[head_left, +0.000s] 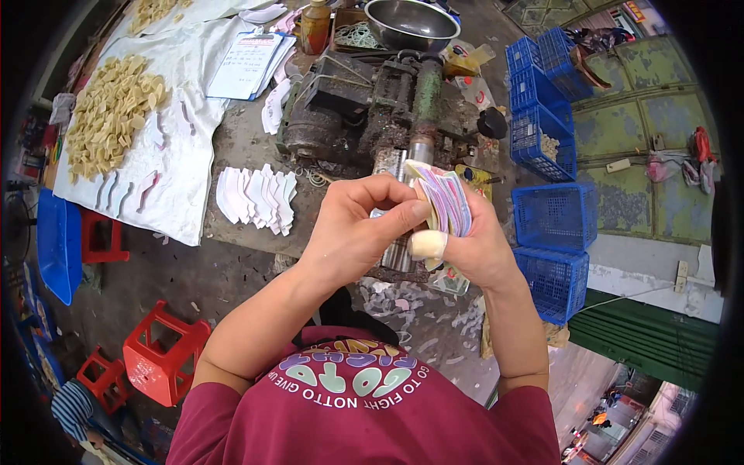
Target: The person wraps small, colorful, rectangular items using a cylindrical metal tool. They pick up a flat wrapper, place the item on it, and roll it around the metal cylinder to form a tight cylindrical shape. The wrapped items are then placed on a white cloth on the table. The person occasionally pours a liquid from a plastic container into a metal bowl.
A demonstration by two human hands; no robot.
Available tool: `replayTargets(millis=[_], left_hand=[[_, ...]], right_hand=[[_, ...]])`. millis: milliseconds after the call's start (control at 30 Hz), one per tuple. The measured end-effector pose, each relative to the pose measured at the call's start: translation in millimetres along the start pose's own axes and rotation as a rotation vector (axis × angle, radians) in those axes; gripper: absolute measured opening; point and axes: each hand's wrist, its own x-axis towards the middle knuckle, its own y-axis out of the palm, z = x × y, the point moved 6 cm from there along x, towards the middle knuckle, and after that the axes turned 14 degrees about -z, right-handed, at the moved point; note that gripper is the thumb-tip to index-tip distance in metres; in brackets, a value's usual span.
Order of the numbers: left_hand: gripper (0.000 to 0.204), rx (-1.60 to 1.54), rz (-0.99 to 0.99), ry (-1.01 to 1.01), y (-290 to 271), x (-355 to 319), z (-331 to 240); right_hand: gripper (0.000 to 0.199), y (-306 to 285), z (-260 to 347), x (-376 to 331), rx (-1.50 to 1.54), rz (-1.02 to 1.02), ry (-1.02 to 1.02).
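Note:
In front of my chest I hold a stack of thin, pastel-coloured curved pieces (449, 203), its layered edges fanned upward. My right hand (482, 244) wraps round its right side; a pale yellowish cover sits on that thumb. From the left, my left hand (349, 225) pinches the stack's near-left edge between thumb and bent fingers. Just beneath the hands are the shiny metal rollers (399, 252) of a greasy green and black machine (349, 101). A spread row of similar white and pinkish wavy pieces (256, 200) lies on the worktable left of my hands.
Left, a white sheet (186, 194) bears a heap of tan pieces (116, 112). A clipboard (246, 66), a brown bottle (315, 27) and a metal bowl (411, 25) are at the back. Blue crates (554, 217) stand right, red stools (163, 356) lower left. Scraps litter the floor.

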Motion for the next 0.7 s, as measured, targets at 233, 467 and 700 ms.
replayTargets(millis=[233,467,700], left_hand=[[0.005,-0.228,-0.02,0.149,4.0,0.9,8.1],[0.004,0.067,-0.034,0.332,5.5,5.9,16.5],[0.02,0.625,-0.335,0.629,-41.5,6.2,19.1]], right_hand=[[0.046,-38.9,-10.4,3.6,0.179,-0.058,0.06],[0.054,-70.2,4.0,-9.5,0.056,0.075,0.124],[0.047,-97.7,-21.6,0.5,-0.224,0.145,0.367]])
